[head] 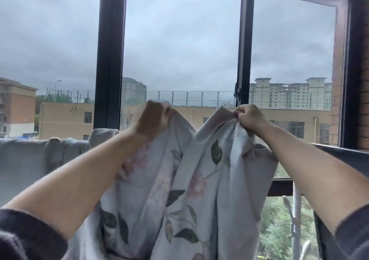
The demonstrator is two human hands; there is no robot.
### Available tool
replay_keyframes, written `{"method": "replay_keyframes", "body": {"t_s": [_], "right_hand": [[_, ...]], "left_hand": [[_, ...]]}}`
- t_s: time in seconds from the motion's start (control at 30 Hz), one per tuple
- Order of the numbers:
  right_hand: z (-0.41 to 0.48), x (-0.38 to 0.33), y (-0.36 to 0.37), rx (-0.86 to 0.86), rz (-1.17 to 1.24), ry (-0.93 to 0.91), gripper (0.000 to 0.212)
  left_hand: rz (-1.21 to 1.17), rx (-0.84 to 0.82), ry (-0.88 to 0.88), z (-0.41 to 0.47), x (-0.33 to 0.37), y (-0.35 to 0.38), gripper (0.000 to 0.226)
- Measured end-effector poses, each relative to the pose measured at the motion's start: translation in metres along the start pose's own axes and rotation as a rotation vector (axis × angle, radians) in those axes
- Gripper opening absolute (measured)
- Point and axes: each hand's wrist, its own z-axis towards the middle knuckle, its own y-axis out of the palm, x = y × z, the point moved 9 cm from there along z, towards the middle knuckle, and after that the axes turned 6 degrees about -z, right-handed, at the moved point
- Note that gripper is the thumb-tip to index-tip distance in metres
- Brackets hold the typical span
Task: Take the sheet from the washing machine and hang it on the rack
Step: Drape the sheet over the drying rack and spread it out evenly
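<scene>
The sheet (191, 189) is pale grey-white with dark leaves and faint pink flowers. It hangs in folds in front of me, held up before a big window. My left hand (153, 120) grips its upper edge, fingers curled over the cloth. About a forearm's length to the right, my right hand (249, 120) holds another bunch of that edge in a fist. More of the pale fabric (36, 159) lies draped along a line at the left, level with my forearms. The rack itself is hidden under the cloth. The washing machine is not in view.
A dark window frame (109, 60) with vertical bars stands right behind the sheet. A dark sill (343, 151) and brick wall (363, 80) close the right side. A pale metal post (296, 209) rises at lower right. Buildings and trees lie outside.
</scene>
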Motion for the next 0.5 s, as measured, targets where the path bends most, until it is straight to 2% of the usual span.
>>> {"method": "replay_keyframes", "body": {"t_s": [0.1, 0.17, 0.23, 0.3, 0.33, 0.4, 0.43, 0.5], "right_hand": [[0.006, 0.019, -0.023, 0.072, -0.045, 0.09, 0.022], [0.001, 0.036, -0.026, 0.085, -0.048, 0.158, 0.025], [-0.005, 0.051, -0.008, 0.007, -0.083, 0.175, 0.025], [-0.015, 0.056, 0.025, -0.199, -0.126, 0.16, 0.021], [-0.02, 0.057, 0.04, -0.319, -0.134, 0.166, 0.017], [-0.028, 0.055, 0.055, -0.5, -0.157, 0.178, 0.016], [-0.03, 0.053, 0.057, -0.547, -0.184, 0.182, 0.017], [-0.031, 0.054, 0.056, -0.582, -0.217, 0.179, 0.019]], "left_hand": [[0.192, 0.194, -0.291, 0.018, -0.06, -0.039, 0.033], [0.311, 0.191, -0.557, 0.008, -0.109, -0.043, 0.032], [0.379, -0.062, -0.824, -0.017, -0.149, -0.024, 0.025], [0.368, -0.481, -0.97, -0.046, -0.167, 0.011, 0.018], [0.355, -0.685, -0.996, -0.057, -0.169, 0.026, 0.018], [0.452, -0.899, -0.919, -0.061, -0.174, 0.045, 0.015], [0.484, -0.915, -0.858, -0.056, -0.173, 0.05, 0.02], [0.488, -0.822, -0.772, -0.046, -0.16, 0.051, 0.018]]}}
